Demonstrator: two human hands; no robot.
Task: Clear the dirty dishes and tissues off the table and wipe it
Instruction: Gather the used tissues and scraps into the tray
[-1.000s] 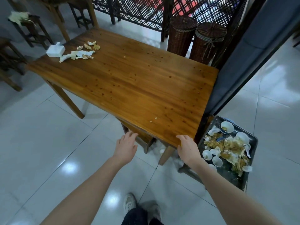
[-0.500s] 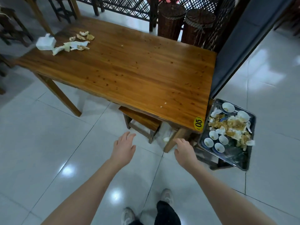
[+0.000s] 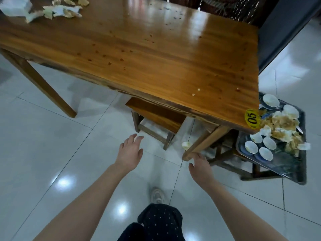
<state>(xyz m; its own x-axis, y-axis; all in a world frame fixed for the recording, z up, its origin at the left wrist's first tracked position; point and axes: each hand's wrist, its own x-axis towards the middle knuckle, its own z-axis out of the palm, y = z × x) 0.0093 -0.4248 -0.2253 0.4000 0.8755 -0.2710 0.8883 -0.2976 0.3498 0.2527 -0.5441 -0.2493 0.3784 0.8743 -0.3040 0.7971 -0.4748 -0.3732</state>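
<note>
Both my hands are out in front of me over the tile floor (image 3: 43,153) and neither one is holding anything. My left hand (image 3: 129,152) is palm-down with the fingers straight and a bit spread, hanging near the small wooden stool (image 3: 156,115) that's tucked under the table (image 3: 156,54). My right hand (image 3: 201,168) is relaxed too, fingers loosely bent. It lines up right by the foot of the near table leg (image 3: 205,143), but I honestly can't tell if it's touching the leg or just in front of it.

The tabletop is mostly bare wood. There are a few pale crumbs (image 3: 196,92) near my edge and a yellow "05" sticker (image 3: 252,118) on the near right corner. The mess that's left on it is way over at the far left corner: a heap of dirty tissues (image 3: 57,12) with yellowish scraps mixed in, and a white tissue pack (image 3: 14,6) just beside them.

The dirty dishes are off the table, on a dark tray (image 3: 303,164) sitting on another stool (image 3: 243,169) to the right of the table's near corner. It's got a bunch of small white bowls (image 3: 269,143) plus a pile of food scraps and used tissues (image 3: 283,126) in the middle.

There's also one crumpled tissue (image 3: 185,145) on the floor next to that table leg. At the bottom of the view I can see my shoe (image 3: 157,195) and my dotted dark trousers (image 3: 159,221).
</note>
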